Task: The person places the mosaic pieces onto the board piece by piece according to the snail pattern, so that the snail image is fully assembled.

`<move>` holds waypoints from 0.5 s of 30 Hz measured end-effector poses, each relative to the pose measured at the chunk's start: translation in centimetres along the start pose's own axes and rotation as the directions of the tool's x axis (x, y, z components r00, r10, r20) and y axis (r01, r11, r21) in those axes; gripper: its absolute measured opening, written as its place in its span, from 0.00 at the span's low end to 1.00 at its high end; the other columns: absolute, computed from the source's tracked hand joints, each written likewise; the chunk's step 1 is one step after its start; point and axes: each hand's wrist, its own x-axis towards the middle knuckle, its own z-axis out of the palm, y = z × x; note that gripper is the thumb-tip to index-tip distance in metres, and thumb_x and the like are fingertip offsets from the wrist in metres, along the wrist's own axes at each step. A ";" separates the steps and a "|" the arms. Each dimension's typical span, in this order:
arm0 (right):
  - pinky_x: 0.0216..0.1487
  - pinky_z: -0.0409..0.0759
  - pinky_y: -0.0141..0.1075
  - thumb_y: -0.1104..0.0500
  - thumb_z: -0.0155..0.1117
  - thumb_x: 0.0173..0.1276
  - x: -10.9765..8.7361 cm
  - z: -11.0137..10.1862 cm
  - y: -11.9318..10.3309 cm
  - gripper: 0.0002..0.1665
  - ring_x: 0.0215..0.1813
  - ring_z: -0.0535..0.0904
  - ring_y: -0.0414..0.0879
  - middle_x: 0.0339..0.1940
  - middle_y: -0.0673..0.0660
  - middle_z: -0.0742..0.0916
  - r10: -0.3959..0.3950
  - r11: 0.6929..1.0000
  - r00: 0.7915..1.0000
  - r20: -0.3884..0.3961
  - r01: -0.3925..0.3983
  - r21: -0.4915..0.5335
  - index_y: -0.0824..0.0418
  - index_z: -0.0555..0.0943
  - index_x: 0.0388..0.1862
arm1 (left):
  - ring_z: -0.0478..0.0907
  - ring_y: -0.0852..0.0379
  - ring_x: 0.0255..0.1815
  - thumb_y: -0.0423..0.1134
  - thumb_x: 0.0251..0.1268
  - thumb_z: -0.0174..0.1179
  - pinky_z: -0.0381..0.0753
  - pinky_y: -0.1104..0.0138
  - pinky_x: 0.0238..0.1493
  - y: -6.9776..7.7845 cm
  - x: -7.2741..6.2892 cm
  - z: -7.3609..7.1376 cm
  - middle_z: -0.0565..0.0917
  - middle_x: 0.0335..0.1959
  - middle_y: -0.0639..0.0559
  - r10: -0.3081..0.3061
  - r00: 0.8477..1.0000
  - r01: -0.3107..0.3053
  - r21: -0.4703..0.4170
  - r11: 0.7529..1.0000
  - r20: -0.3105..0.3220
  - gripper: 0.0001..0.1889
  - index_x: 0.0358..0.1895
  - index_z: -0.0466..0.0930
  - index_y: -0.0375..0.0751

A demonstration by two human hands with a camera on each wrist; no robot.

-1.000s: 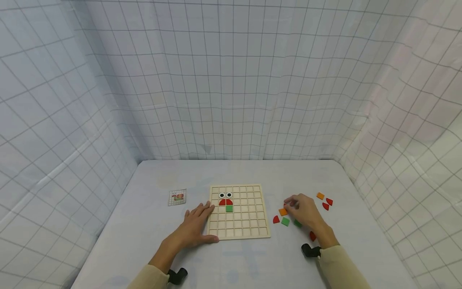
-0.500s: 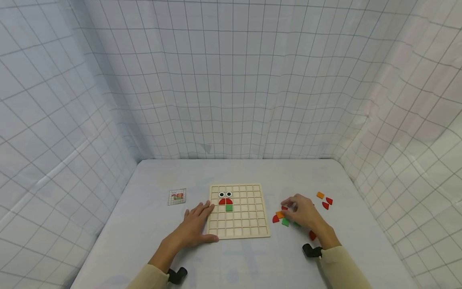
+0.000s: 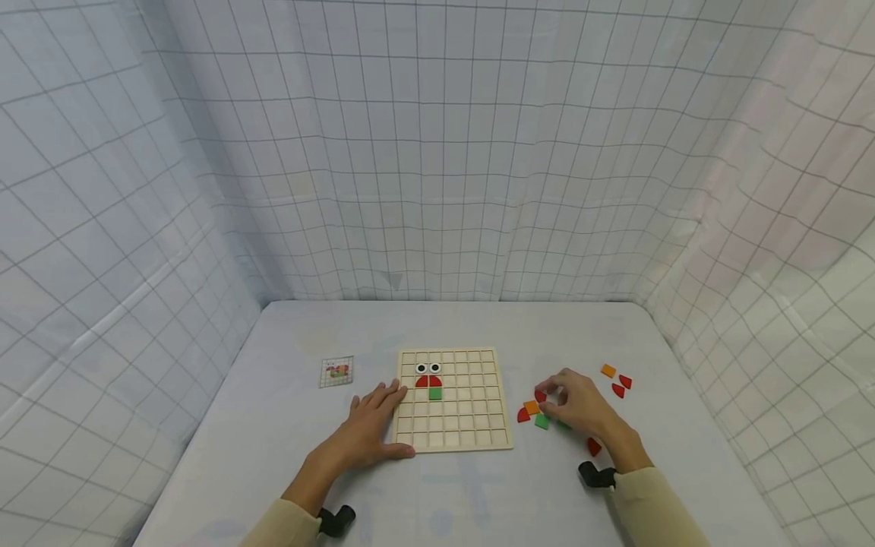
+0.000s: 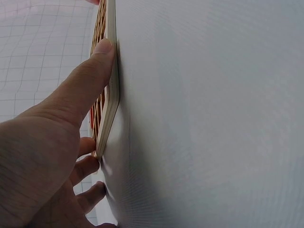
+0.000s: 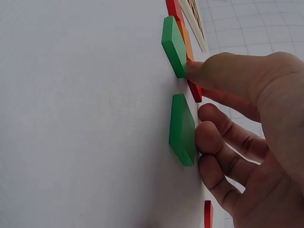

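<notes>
My left hand (image 3: pixel 369 429) rests against a wooden grid board (image 3: pixel 472 410), thumb on its front edge and fingers spread along its left side. On the board sit two eye tiles (image 3: pixel 421 368), two red quarter-circle tiles (image 3: pixel 421 382) and a green square tile (image 3: pixel 435 393). To the right, my right hand (image 3: pixel 581 403) has thumb and index finger at either side of a red quarter-circle tile (image 3: pixel 541 396), pinching it low over the table. An orange square tile (image 3: pixel 532 408) and a green square tile (image 5: pixel 174 47) lie beside the thumb; another green square (image 5: pixel 183 130) is under the other fingers.
A small picture card (image 3: pixel 337 371) lies left of the board. Beyond the right hand are an orange square (image 3: pixel 608 371) and two red quarter-circles (image 3: pixel 625 382). One red piece (image 3: pixel 594 447) lies by the right wrist. Gridded white curtains (image 3: pixel 410 152) surround the table.
The orange square beside the right thumb has slid left and nearer, up to a red piece. The right fingers have shifted slightly around the red quarter-circle. The left hand stays on the board.
</notes>
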 end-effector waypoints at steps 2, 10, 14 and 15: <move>0.48 0.83 0.33 0.56 0.86 0.75 0.1 0.1 0.0 0.14 0.46 0.80 0.42 0.51 0.51 0.92 0.001 1.000 1.000 0.000 -0.001 0.001 0.53 0.96 0.58 | 0.56 0.25 0.97 0.61 0.60 0.90 0.49 0.17 0.90 -0.1 0.0 0.0 0.61 0.97 0.37 0.000 1.000 0.000 0.001 1.000 0.001 0.64 0.93 0.64 0.39; 0.43 0.81 0.30 0.58 0.85 0.76 0.6 0.3 -0.4 0.12 0.44 0.80 0.41 0.49 0.50 0.92 -0.014 1.000 1.000 -0.004 0.014 -0.010 0.55 0.96 0.55 | 0.55 0.25 0.98 0.62 0.61 0.89 0.50 0.18 0.91 -0.3 0.0 0.2 0.61 0.97 0.38 -0.001 1.000 0.001 0.008 1.000 0.002 0.64 0.94 0.64 0.40; 0.42 0.81 0.30 0.60 0.85 0.76 0.7 0.3 -0.6 0.12 0.43 0.79 0.41 0.49 0.51 0.92 -0.007 1.000 1.000 -0.006 0.007 -0.011 0.56 0.96 0.55 | 0.55 0.25 0.98 0.61 0.61 0.89 0.50 0.17 0.91 -0.5 0.0 0.2 0.61 0.98 0.37 0.005 1.000 -0.005 0.000 1.000 0.000 0.64 0.94 0.63 0.40; 0.42 0.81 0.30 0.60 0.85 0.76 0.7 0.3 -0.7 0.12 0.43 0.79 0.41 0.49 0.51 0.92 -0.006 1.000 1.000 -0.006 0.006 -0.012 0.56 0.96 0.55 | 0.55 0.25 0.98 0.61 0.61 0.89 0.49 0.17 0.91 -0.5 0.0 0.2 0.61 0.98 0.37 0.004 1.000 -0.004 -0.003 1.000 0.000 0.64 0.94 0.63 0.39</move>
